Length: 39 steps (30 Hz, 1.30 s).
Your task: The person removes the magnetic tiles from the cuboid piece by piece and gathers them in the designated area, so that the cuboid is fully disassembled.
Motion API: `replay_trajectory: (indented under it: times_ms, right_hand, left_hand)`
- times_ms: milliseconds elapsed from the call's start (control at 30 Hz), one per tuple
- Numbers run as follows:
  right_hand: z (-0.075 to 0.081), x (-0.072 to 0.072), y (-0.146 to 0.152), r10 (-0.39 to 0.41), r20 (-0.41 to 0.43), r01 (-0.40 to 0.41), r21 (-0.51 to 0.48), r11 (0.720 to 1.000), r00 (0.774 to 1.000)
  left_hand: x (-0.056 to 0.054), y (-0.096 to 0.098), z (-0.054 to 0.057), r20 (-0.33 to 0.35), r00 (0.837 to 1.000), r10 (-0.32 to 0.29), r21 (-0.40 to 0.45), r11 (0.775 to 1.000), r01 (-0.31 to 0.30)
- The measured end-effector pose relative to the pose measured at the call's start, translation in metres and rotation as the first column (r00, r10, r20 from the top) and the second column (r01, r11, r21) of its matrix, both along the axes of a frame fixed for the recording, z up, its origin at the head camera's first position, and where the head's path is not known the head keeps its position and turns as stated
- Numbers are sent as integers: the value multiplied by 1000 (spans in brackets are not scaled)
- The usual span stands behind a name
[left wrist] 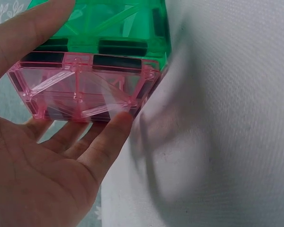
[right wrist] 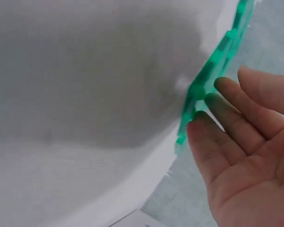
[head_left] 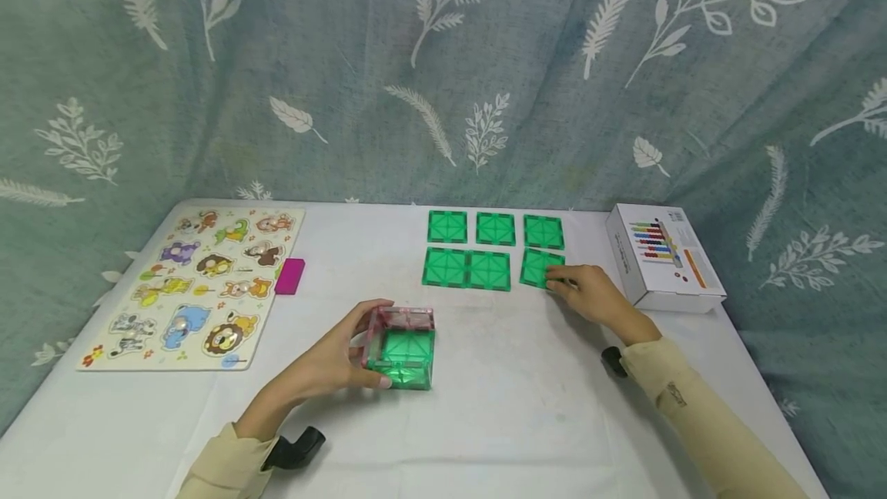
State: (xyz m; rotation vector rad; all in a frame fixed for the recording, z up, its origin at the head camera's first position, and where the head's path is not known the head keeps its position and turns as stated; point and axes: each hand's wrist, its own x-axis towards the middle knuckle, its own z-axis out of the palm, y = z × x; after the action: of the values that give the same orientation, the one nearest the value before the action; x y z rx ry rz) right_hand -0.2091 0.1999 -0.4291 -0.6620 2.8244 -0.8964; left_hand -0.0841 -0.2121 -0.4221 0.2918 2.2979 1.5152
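Observation:
My left hand grips a small open-topped box of see-through magnetic tiles, its thumb at the near side and its fingers at the left and far side. Pink and green walls show on that box; in the left wrist view a pink tile faces the palm. Over to the right, the fingertips of my right hand touch the near right corner of a green magnetic tile, which lies slightly turned. The right wrist view shows those fingers nearly straight, with the thumb apart from the tile.
Several green tiles lie flat in two rows near the back. At left is an animal puzzle board with a magenta block by its edge. A white box stands at the right. A leafy curtain hangs behind the white-covered table.

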Motion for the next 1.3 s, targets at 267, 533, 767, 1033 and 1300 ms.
replay_trajectory:
  times_ms: [267,533,767,1033,1300]
  right_hand:
    - [10,6,-15,25,1,-25,27,999,1000]
    - [16,15,-54,123,81,-120,-40,992,989]
    - [25,21,-89,250,256,-219,-144,965,934]
    - [38,22,-120,362,390,-292,-228,929,847]
    - [33,28,-154,455,378,-400,-218,890,806]
  left_hand:
    - [-1,0,0,5,1000,-6,5,1000,6]
    - [0,0,1,6,1000,-11,2,1000,11]
    - [1,0,1,3,1000,-16,6,1000,16]
    - [3,-1,1,7,1000,-6,-25,1000,7]
    - [1,-2,-1,12,1000,-18,-20,1000,19]
